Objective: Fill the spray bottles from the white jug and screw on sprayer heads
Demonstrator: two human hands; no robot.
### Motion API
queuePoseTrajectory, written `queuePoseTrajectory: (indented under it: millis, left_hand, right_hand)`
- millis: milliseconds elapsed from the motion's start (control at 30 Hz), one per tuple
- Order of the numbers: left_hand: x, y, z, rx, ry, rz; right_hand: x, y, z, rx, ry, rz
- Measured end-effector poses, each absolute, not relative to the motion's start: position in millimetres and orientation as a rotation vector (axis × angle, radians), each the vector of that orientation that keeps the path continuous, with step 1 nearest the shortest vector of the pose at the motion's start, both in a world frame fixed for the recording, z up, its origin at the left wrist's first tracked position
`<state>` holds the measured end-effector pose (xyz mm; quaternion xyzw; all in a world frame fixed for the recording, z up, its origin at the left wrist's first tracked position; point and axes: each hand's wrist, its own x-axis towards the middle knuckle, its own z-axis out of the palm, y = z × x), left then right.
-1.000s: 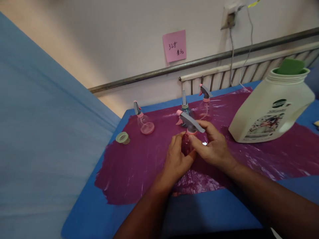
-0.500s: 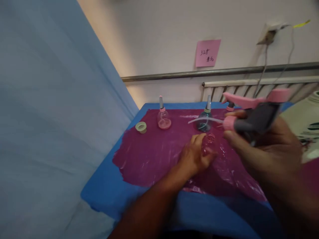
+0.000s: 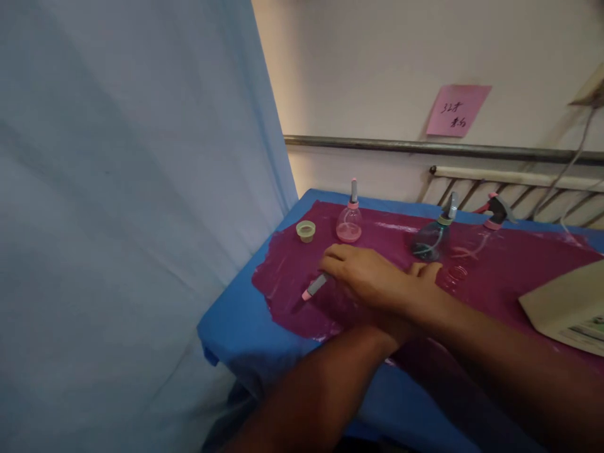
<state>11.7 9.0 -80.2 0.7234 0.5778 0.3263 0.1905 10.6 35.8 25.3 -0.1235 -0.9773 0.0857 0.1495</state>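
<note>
My right hand (image 3: 361,269) reaches across over my left forearm, its fingers closed on a grey and pink spray trigger head (image 3: 315,287). The pink end points to the lower left, low over the purple plastic sheet. Most of the spray head is hidden under the hand. Behind my right wrist, only the fingers of my left hand (image 3: 427,270) show, bent around a clear pink bottle (image 3: 456,275). The bottle's open neck is visible; its body is mostly covered by my arm.
A pink spray bottle (image 3: 349,225) and a small pale cup (image 3: 306,231) stand at the back left. A teal spray bottle (image 3: 428,241) and another pink spray bottle (image 3: 491,226) stand farther right. A cream jug (image 3: 570,308) is at the right edge, a blue curtain (image 3: 141,189) at left.
My right hand has carried the spray head from the right, across my left arm, down to the left. My left hand stays at the pink bottle. The view has turned left.
</note>
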Motion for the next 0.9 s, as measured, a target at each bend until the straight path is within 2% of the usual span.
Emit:
queuePoseTrajectory:
  millis: [167,400,667,900]
  left_hand:
    - [12.7,15.0,-78.9,1.991,1.473,0.906]
    - [7.3,15.6,-71.9,1.969,1.425,0.895]
    - [5.0,8.1,-48.1,1.994,1.471,0.809]
    - [8.2,15.1,-55.2,1.988,1.519,0.809]
  right_hand:
    - [-35.8,45.0,24.3,-0.343,-3.152,0.139]
    - [-38.4,56.7,2.4,-0.439,-2.896,0.374]
    - [-19.3,48.0,3.6,-0.549,-2.871,0.384]
    - [-23.8,30.9,-3.2,0.109,-2.889,0.244]
